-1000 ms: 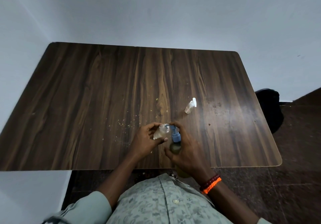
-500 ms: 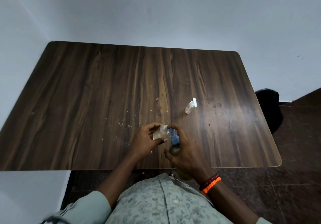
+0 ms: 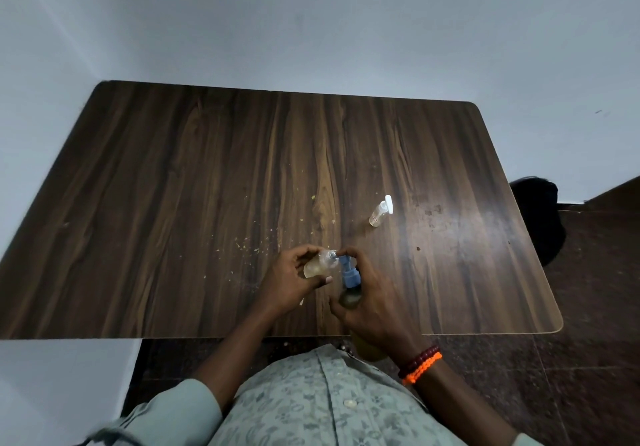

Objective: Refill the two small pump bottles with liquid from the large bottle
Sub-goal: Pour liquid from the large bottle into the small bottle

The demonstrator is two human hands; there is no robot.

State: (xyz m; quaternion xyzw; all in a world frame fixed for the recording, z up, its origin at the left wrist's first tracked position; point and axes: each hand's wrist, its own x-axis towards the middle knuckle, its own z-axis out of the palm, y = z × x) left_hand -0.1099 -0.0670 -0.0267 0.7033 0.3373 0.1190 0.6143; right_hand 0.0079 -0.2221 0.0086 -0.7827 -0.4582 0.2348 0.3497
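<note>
Nearest the body, the right hand point(image 3: 374, 302) wraps around the large bottle point(image 3: 350, 297), fingers closed on its neck, a forefinger up at the blue pump head point(image 3: 347, 270). Just beside it the left hand point(image 3: 294, 277) grips one small bottle point(image 3: 320, 265), tilted with its open mouth touching the blue nozzle (its own pump top is not in sight). Yellowish liquid shows low in that small bottle, so the first refill looks under way but not finished.

Farther out on the table point(image 3: 173, 203), well apart from the hands, the second small pump bottle point(image 3: 380, 211) stands with its white top on; it looks clear, and I judge it not yet filled.

By count: one large bottle, two small bottles, two hands, both busy. Crumbs point(image 3: 252, 243) lie scattered between.
</note>
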